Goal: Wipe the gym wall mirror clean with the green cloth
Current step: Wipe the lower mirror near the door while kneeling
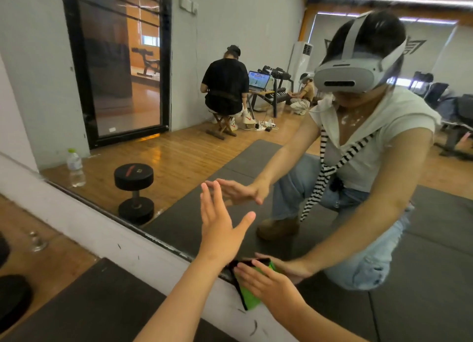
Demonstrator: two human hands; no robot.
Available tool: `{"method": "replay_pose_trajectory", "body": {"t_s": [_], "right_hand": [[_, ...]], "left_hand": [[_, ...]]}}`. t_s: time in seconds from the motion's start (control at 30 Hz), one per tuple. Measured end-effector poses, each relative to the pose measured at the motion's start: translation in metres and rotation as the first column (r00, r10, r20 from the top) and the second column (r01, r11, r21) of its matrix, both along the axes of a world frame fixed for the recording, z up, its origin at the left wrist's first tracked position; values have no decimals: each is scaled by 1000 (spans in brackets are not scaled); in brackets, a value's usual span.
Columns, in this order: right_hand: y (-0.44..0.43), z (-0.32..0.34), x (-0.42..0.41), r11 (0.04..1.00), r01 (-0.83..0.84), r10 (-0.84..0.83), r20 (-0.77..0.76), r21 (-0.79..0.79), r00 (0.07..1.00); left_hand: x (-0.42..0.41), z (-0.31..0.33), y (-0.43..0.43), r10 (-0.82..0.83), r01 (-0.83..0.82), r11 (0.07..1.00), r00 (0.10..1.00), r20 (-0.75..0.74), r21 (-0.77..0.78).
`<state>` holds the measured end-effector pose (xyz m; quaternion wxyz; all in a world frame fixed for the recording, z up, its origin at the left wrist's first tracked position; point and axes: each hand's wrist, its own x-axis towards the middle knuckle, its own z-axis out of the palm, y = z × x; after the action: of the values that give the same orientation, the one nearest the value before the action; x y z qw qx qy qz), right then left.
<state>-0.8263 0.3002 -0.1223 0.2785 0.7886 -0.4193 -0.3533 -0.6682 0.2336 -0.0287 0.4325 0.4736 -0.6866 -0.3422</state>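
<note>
I am looking down along both arms at the gym wall mirror (194, 147), which fills most of the head view. The green cloth (252, 297) sits at the mirror's bottom edge, low in the middle of the view, where the glass meets the white ledge (102, 229) beneath it. Part of the cloth lies on the glass and part hangs over the ledge, and a dark border runs along its left side.

My right hand (268, 281) lies flat on top of the cloth. Its grip is open, with the fingers nearly straight and spread, so it presses the cloth against the surface and does not clutch it.

My left hand (220, 229) is raised higher and to the left, well apart from the cloth. Its grip is wide open and holds nothing, with all 5 digits spread and the thumb out to the right. The fingertips (204, 188) reach up to those of their reflection, but I cannot tell whether they touch the glass.

In the glass I see a black dumbbell (133, 193) standing on end on the wooden floor and a water bottle (75, 168) near the left edge. Further back, a seated person (225, 85) in black faces a laptop (258, 80). A dark mat (102, 305) lies on the floor in front of the ledge.
</note>
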Motion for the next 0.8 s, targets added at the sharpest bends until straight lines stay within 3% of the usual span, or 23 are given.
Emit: {"method": "replay_pose_trajectory", "body": {"t_s": [0.1, 0.2, 0.3, 0.43, 0.53, 0.7, 0.77, 0.8], "right_hand": [[3, 8, -7, 1000, -18, 18, -8, 14, 1000], [-19, 22, 19, 994, 18, -9, 84, -104, 996], [-35, 4, 42, 993, 6, 4, 89, -116, 996], [-30, -21, 33, 999, 42, -41, 51, -22, 998], [-22, -1, 26, 996, 89, -90, 43, 13, 995], [-47, 53, 48, 973, 111, -73, 188, -200, 979], [-53, 38, 45, 957, 10, 31, 137, -288, 990], [-52, 28, 39, 969, 37, -14, 98, -244, 995]], "left_hand": [[8, 8, -9, 37, -37, 999, 999, 11, -19], [14, 21, -11, 126, -132, 988, 990, -66, -85], [36, 19, -16, 214, -173, 916, 974, 76, -361], [73, 15, -48, 335, -26, 736, 882, 331, -677], [84, 20, -68, 362, 59, 681, 839, 406, -730], [96, 43, -98, 421, 178, 573, 774, 474, -800], [95, 50, -114, 427, 229, 544, 753, 502, -807], [94, 51, -122, 423, 252, 529, 749, 509, -810]]}}
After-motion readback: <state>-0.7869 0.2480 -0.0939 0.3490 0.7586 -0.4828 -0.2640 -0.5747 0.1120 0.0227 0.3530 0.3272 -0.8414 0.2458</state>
